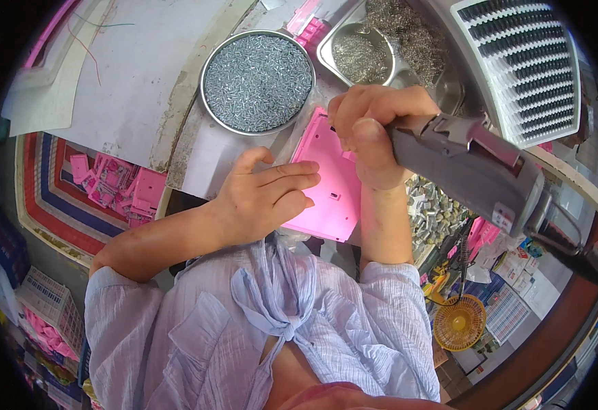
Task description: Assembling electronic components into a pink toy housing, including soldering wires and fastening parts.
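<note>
My right hand (381,130) is closed around the grey body of a powered screwdriver (466,160), which has a metal lever and a wire hanging loop. Its tip is hidden behind the hand. Beneath lies a flat pink plastic panel (330,198) with small slots and a raised edge. My left hand (261,191) rests at the panel's left side, some fingers stretched over its surface and the thumb apart from them. No part shows between those fingers.
A round metal bowl of small screws (258,82) stands beyond my left hand. Farther right are a steel tray (408,41) of small metal parts and a white tray (521,65) with black rows. Metal pieces (432,215) lie beside my right forearm; pink parts (118,184) sit at left.
</note>
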Tool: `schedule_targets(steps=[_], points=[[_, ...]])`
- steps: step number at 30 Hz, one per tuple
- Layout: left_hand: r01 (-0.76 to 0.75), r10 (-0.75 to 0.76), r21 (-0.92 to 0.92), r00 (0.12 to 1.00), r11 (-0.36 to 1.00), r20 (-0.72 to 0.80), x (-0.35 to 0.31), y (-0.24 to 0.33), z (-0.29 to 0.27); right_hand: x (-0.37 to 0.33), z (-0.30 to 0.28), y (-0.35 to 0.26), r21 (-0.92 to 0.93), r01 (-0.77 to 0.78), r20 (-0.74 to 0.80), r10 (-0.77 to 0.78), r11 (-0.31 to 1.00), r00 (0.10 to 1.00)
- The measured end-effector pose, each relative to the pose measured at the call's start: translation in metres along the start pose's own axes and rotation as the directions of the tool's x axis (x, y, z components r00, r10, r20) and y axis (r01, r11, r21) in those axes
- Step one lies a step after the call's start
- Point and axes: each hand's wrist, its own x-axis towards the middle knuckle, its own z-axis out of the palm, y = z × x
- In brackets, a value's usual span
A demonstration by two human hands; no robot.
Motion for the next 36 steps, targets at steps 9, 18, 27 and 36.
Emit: schedule_targets(steps=[9,18,27,36], points=[[0.038,-0.039,-0.025,0.999,0.999,-0.032,-0.003,-0.001,0.004,-0.011,-0.001,-0.027,0.258,-0.115,0.051,0.105,0.959,0.993],[0.200,-0.217,-0.280,0.976,0.939,-0.031,0.008,-0.005,-0.004,-0.012,0.005,-0.042,0.119,-0.028,0.007,0.027,0.992,1.000],[0.170,-0.187,-0.211,0.980,0.963,-0.062,0.012,-0.003,-0.022,-0.018,0.006,-0.078,0.356,-0.051,0.161,-0.008,0.933,0.987],[0.050,-0.049,-0.039,0.999,0.998,0.021,0.013,-0.005,-0.039,-0.026,0.026,-0.082,0.451,-0.047,0.075,0.014,0.891,0.997]])
